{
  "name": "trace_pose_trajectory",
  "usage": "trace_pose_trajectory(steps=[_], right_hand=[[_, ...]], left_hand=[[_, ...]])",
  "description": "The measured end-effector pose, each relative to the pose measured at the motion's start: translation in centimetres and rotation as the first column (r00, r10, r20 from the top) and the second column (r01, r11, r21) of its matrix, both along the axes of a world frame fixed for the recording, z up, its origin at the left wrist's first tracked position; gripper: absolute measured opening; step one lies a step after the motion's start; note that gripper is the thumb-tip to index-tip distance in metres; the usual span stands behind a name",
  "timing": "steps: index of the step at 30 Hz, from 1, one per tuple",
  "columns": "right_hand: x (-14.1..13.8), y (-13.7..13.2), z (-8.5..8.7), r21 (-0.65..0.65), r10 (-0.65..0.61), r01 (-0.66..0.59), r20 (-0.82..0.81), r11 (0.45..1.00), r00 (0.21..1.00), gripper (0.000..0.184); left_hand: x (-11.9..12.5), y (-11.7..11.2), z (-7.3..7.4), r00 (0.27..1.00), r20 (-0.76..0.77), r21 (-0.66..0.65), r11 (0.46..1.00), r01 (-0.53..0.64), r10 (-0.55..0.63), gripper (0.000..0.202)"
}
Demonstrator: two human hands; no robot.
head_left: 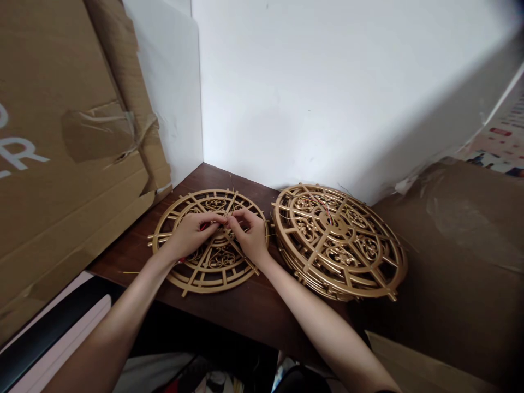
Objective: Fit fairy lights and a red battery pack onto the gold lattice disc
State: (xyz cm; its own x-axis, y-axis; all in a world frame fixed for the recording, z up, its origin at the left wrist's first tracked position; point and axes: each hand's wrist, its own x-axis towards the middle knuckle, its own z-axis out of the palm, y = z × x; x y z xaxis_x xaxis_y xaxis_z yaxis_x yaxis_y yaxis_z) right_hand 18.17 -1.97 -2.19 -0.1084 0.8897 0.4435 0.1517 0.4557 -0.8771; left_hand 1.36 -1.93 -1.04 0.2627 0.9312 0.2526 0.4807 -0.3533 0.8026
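The left grip (192,234) and right grip (250,234) meet fingertip to fingertip, both pinched narrow on a thin wire (232,194) over the middle of the gold frame (213,278). The frame lies flat on the table (245,311). A stack of frames (339,240) sits just right of it, and a cardboard box (61,164) stands to its left.

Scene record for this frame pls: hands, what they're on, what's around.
left hand: on single gold frame, fingers pinched at its hub
right hand: same hub, fingers pinched, meeting the left
pinched item: too small to tell; thin wire rises from there
stack: similar gold frames, right of the single one, coloured wires on top
table: dark wood
left: cardboard box
behind: white wall
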Motion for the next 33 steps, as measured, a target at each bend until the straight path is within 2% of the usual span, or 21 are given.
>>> trace_pose_trajectory(steps=[4,9,14,17,20,23,27,33], right_hand=[[0.0,-0.1,-0.3,-0.052,-0.015,0.012,-0.052,0.999,0.999,0.016],[-0.3,-0.4,-0.1,-0.153,0.072,-0.112,-0.245,0.982,0.967,0.019],[-0.6,-1.1,0.4,-0.249,0.069,-0.192,-0.428,0.949,0.901,0.024],[-0.4,-1.6,0.3,-0.274,0.052,-0.191,-0.445,0.943,0.894,0.023],[0.0,-1.9,0.0,-0.281,-0.003,-0.136,-0.443,0.95,0.897,0.022],[0.2,-2.0,-0.3,-0.278,-0.026,-0.104,-0.427,0.955,0.904,0.022],[0.2,-1.9,-0.3,-0.278,-0.03,-0.101,-0.43,0.955,0.902,0.021],[0.3,-1.6,-0.4,-0.281,-0.041,-0.105,-0.47,0.954,0.882,0.021]], left_hand=[[0.2,0.2,0.1,0.998,-0.05,0.014,0.999,-0.03,0.031,0.032],[0.3,0.3,-0.2,0.99,-0.061,0.056,0.991,-0.121,0.124,0.033],[0.2,0.2,-0.2,0.991,-0.049,0.107,0.987,-0.122,0.128,0.037],[0.3,0.2,-0.2,0.991,-0.027,0.119,0.985,-0.123,0.127,0.036],[0.5,0.0,-0.2,0.989,-0.027,0.117,0.983,-0.139,0.143,0.03],[0.6,-0.2,0.0,0.989,-0.026,0.104,0.985,-0.14,0.143,0.031],[0.4,-0.3,0.0,0.994,-0.039,0.107,0.99,-0.094,0.099,0.035],[0.2,0.1,-0.3,0.992,-0.1,0.132,0.989,-0.068,0.081,0.024]])
